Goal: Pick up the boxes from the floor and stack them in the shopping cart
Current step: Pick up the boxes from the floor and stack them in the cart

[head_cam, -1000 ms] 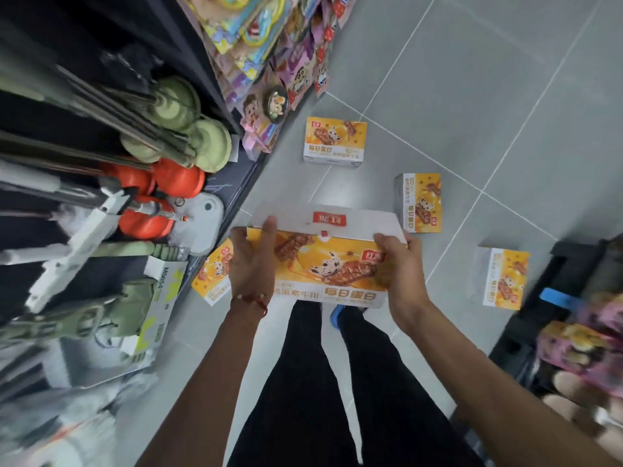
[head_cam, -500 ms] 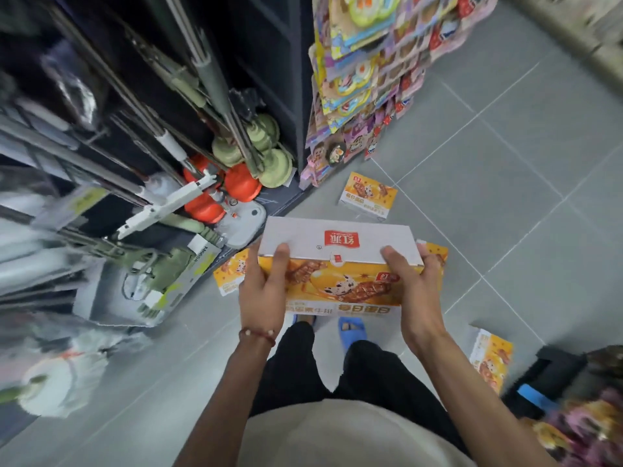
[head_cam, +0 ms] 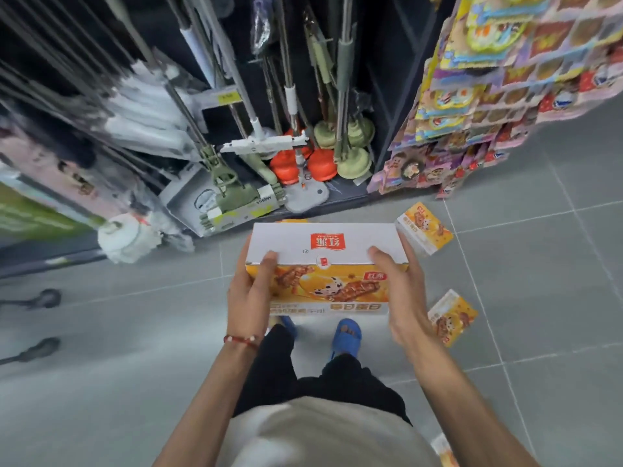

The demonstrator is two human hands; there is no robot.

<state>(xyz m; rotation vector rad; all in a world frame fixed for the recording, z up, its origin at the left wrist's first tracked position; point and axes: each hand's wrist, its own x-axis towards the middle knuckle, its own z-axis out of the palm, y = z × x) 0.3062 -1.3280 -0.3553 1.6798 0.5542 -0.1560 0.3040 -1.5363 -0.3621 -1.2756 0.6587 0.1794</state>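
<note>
Presently we hold one box (head_cam: 325, 267) in front of us at about waist height, clear of the floor (head_cam: 539, 298), white top panel up with a red logo, orange printed face toward us and upside down. Our left hand (head_cam: 247, 298) clamps its left end, thumb over the top edge, palm against the side; a red bead bracelet (head_cam: 241, 340) sits on that wrist. Our right hand (head_cam: 403, 298) clamps the right end the same way, thumb on the white top, fingers hidden behind the box.

On the grey tiles: a second box (head_cam: 424, 227) lies just beyond the held one to the right, near the foot of the snack display (head_cam: 488, 106). A third box (head_cam: 451, 316) lies tilted close to our right wrist. A corner of a fourth box (head_cam: 445, 451) shows at the bottom edge, mostly cut off. A sliver of orange peeks above the held box's far edge; we cannot tell what it belongs to.

Blue sandals (head_cam: 347, 333) visible below the box, black trousers above them. Ahead, a dark rack with mops (head_cam: 236, 183) and plungers (head_cam: 320, 163), orange and pale green. No cart in view.
</note>
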